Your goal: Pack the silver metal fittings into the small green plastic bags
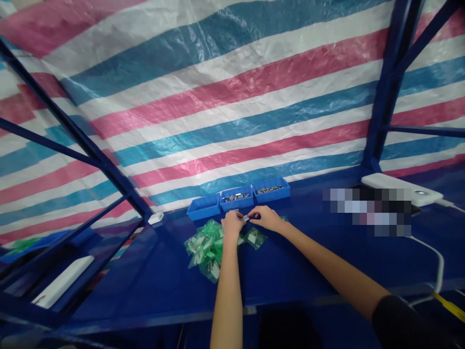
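Observation:
My left hand and my right hand come close together over the blue table, just in front of the blue bins. Between their fingertips is a small whitish piece, too small to make out; the fingers of both hands are closed on it. Beside and partly behind my left forearm lies a pile of green-tinted plastic bags with small white and metal parts inside. One separate bag rests just below my right hand.
Three blue bins stand along the back: the left bin shows no parts, the middle and right hold small metal parts. A white adapter sits left; a white power bank with a cable lies right. Blue frame posts flank the table.

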Demonstrator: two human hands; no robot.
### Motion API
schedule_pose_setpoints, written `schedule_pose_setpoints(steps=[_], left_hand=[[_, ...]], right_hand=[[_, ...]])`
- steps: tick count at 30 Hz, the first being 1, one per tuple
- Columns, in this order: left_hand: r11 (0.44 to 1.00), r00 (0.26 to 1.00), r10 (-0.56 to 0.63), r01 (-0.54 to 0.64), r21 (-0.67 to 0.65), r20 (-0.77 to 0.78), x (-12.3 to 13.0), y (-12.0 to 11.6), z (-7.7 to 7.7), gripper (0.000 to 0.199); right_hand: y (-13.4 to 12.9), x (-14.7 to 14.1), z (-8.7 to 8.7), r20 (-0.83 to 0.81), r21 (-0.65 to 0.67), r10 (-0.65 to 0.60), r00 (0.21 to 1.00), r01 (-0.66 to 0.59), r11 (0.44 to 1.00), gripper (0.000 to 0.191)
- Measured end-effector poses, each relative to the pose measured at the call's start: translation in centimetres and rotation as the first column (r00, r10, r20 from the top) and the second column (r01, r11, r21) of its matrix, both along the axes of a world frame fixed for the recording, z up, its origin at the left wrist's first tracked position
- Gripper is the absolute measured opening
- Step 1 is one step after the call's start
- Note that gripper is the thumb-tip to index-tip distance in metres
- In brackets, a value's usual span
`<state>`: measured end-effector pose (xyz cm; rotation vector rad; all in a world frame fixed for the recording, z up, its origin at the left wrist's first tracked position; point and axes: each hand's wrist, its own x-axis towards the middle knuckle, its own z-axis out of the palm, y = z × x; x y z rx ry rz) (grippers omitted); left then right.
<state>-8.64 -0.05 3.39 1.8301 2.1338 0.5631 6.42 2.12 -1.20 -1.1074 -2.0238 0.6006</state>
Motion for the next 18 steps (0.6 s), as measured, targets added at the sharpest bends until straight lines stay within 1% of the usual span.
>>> schedule_pose_setpoints(steps=[2, 4, 9, 11, 13, 15, 18], left_hand=[[1.0, 1.0, 0.002, -0.002, 0.002, 0.027, -0.1, 0.1, -0.2, 0.018], [1.0, 0.998, 0.0, 0.0, 0.004, 0.059, -0.2, 0.3, -0.5, 0.018], [0.998, 0.986, -0.061, 0.056, 0.035, 0.158, -0.2, 1.0, -1.1, 0.019], [0.996, 0.98, -0.072, 0.062, 0.057, 0.184, 0.0, 1.2, -1.2, 0.017], [0.996, 0.979, -0.061, 0.046, 0.081, 0.197, 0.2, 1.3, -1.1, 0.019], [0.994, 0.979, -0.039, 0.018, 0.106, 0.199, 0.5, 1.3, -0.8, 0.026], [0.989, 0.974, -0.05, 0.018, 0.145, 0.22, 0.8, 1.1, -0.2, 0.038]], right_hand=[[-0.2, -0.1, 0.1, 0.033, 0.016, -0.025, 0.999, 0.025, 1.0, 0.017], [-0.4, -0.2, 0.2, 0.05, 0.034, -0.026, 0.998, 0.024, 0.999, 0.018], [-0.4, -0.3, -0.1, 0.107, 0.071, -0.024, 0.994, 0.017, 0.997, 0.016], [-0.2, -0.3, -0.3, 0.093, 0.061, -0.036, 0.995, 0.031, 0.998, 0.015], [0.0, -0.3, -0.3, 0.017, 0.02, -0.041, 0.999, 0.041, 0.999, 0.015], [0.1, -0.3, 0.0, -0.113, -0.035, -0.04, 0.993, 0.036, 0.999, 0.017], [0.1, -0.5, 0.5, -0.309, -0.078, -0.034, 0.95, 0.01, 0.997, 0.021]])
